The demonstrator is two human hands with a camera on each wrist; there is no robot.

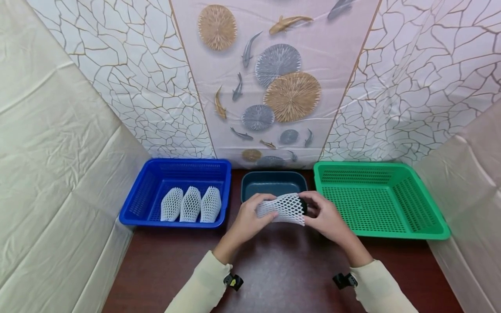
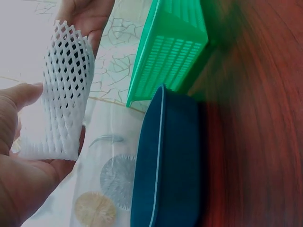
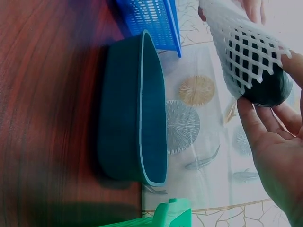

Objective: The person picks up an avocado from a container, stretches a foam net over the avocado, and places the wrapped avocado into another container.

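Note:
Both hands hold a white foam net sleeve in front of the small dark teal bin. My left hand grips the sleeve's narrower end, the thumb on the near side. A dark, smooth, rounded object sits in the wide end, its bare tip sticking out past the zigzag edge. My right hand pinches that end, with the thumb at the net's edge and fingertips under the dark tip. In the left wrist view the net stands nearly upright, hiding most of what is inside.
A blue basket at the left contains three bulging white net sleeves side by side. The dark teal bin stands at the back middle. To the right is a green basket. Draped cloth walls border the brown table.

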